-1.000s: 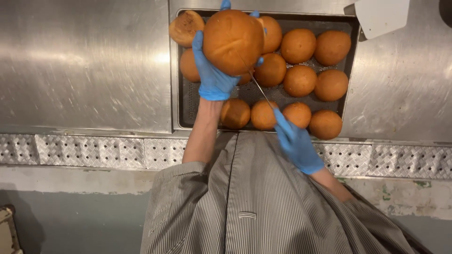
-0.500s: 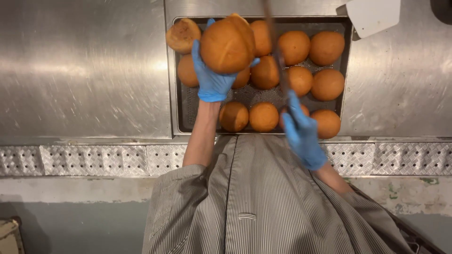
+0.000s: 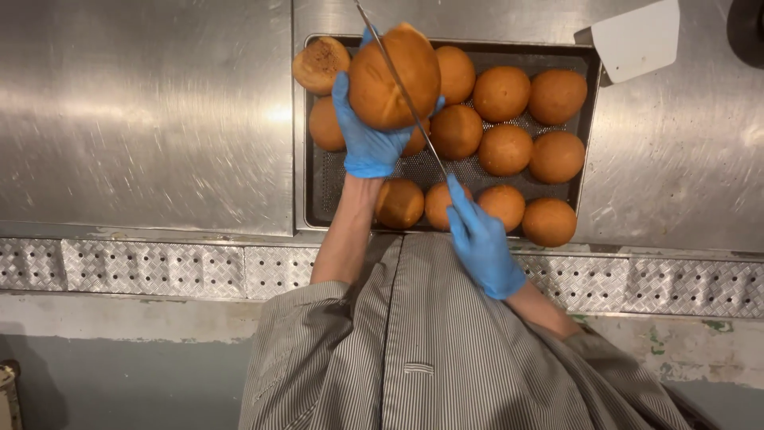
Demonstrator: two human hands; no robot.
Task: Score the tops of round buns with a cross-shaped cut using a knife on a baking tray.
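Steel counter [image 3: 143, 119], scuffed and glaring under the light. Dark perforated baking tray [image 3: 318, 191] set into it, loaded with round brown buns [image 3: 504, 149] in rows; one bun [image 3: 320, 65] propped on the tray's upper left rim. White scraper [image 3: 637, 38], or possibly a card, at upper right. Embossed metal strip [image 3: 159, 267] along the counter's edge. Striped grey coat [image 3: 414, 350] below.

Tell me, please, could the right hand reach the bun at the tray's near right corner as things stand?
Probably yes: that bun lies uncovered just beside the right hand, though the hand holds a knife.
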